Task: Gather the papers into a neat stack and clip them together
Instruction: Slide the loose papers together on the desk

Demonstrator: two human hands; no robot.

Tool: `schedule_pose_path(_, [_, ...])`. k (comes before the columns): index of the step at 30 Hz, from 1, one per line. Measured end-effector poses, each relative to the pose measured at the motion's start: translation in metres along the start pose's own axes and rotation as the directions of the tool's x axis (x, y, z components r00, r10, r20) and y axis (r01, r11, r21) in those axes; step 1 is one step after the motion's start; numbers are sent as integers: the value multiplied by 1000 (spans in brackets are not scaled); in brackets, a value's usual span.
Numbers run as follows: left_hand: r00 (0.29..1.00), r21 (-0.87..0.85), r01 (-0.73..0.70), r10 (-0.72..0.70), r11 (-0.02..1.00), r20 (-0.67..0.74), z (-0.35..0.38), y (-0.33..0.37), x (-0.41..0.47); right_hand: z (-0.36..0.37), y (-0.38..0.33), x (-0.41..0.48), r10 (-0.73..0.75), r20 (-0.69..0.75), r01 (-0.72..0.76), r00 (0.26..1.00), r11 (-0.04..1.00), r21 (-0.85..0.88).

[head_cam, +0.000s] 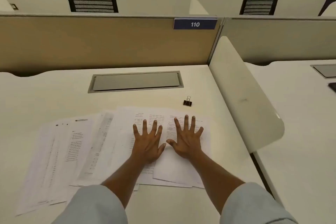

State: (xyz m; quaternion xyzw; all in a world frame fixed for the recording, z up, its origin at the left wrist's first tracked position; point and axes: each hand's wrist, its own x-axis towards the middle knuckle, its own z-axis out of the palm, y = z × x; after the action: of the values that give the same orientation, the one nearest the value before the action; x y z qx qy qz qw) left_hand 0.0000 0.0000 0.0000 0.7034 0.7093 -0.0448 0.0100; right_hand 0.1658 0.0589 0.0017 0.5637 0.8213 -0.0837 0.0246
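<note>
Several printed white papers (76, 151) lie fanned out and overlapping across the white desk (54, 96). My left hand (148, 142) and my right hand (187, 138) rest flat side by side on the right part of the spread, fingers straight and splayed, thumbs nearly touching. A small black binder clip (187, 102) with wire handles stands on the desk just beyond the papers, up and right of my right hand. Neither hand holds anything.
A grey cable-tray lid (135, 82) is set into the desk behind the papers. A tan partition (91, 42) with a "110" label (195, 24) closes the back. A white curved divider (241, 92) borders the right side.
</note>
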Motion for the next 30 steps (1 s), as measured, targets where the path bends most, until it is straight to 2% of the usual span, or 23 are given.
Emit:
schedule_pose_path(6, [988, 13, -13, 11, 1000, 151, 6, 6, 2, 5, 4, -1, 39, 79, -39, 996, 999, -2])
schedule_pose_path(10, [983, 7, -26, 24, 1000, 183, 11, 5, 1, -4, 1, 2, 86, 108, -91, 990, 995, 43])
schedule_pose_path(14, [988, -54, 36, -27, 998, 155, 13, 2, -1, -11, -3, -3, 334, 79, -340, 939, 937, 77])
schedule_pose_path(17, [988, -104, 83, -68, 991, 142, 16, -1, -2, -11, 0, -9, 529, 129, -542, 839, 834, 100])
schedule_pose_path(19, [986, -118, 105, -87, 987, 144, 18, -2, -1, -8, 4, -10, 603, 172, -624, 779, 771, 125])
schedule_pose_path(24, [985, -131, 111, -92, 985, 145, 22, 0, 4, -2, 3, -7, 625, 191, -650, 756, 751, 114])
schedule_pose_path(30, [989, -168, 123, -107, 978, 97, 23, 4, 5, 2, -11, -6, 584, 208, -612, 785, 782, 116])
